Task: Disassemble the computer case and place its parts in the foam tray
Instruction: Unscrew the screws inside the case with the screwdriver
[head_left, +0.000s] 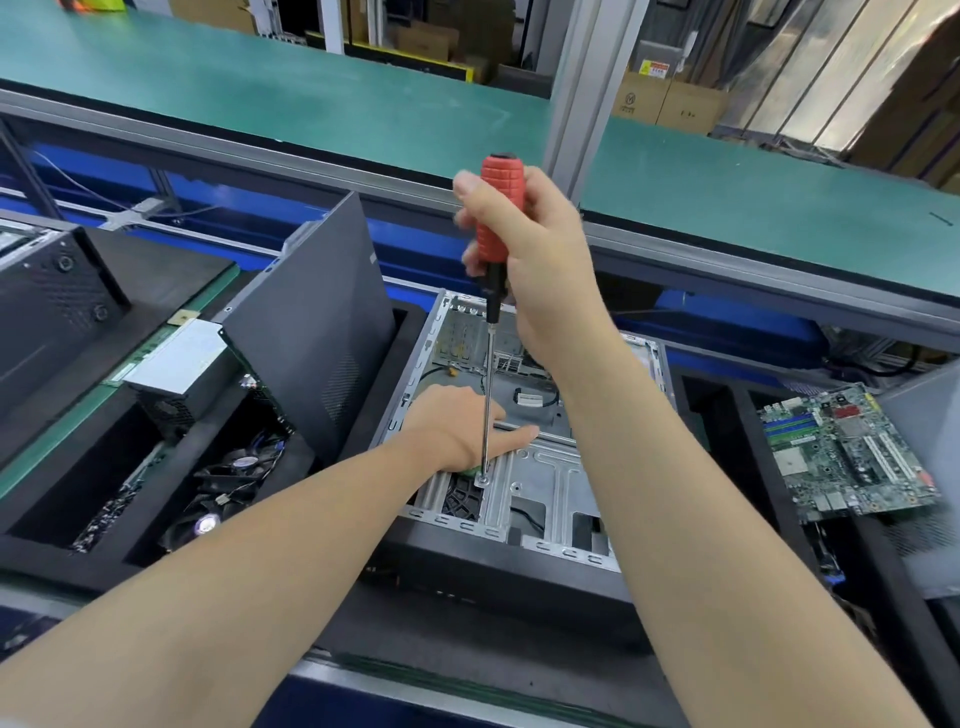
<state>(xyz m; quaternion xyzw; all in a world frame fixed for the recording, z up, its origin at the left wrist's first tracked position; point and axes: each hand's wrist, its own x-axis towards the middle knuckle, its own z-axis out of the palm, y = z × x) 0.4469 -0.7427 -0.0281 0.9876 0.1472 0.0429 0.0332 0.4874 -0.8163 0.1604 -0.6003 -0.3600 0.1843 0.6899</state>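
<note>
Green bench (260, 78) behind; right hand (535, 260) grips screwdriver (492, 218) over case (545, 473), left hand (457, 421) open inside.

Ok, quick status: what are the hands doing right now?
Right hand grips red screwdriver, tip on a screw. Left hand rests inside the case. Nothing in the way.

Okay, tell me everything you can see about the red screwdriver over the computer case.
The screwdriver has a red grid-textured handle with a black end cap and black collar, then a long, thin, shiny metal shaft. It stands almost upright, tip down on a screw in the bare metal floor of the open computer case. The right hand grips the handle; the left hand rests beside the lower shaft.
</note>
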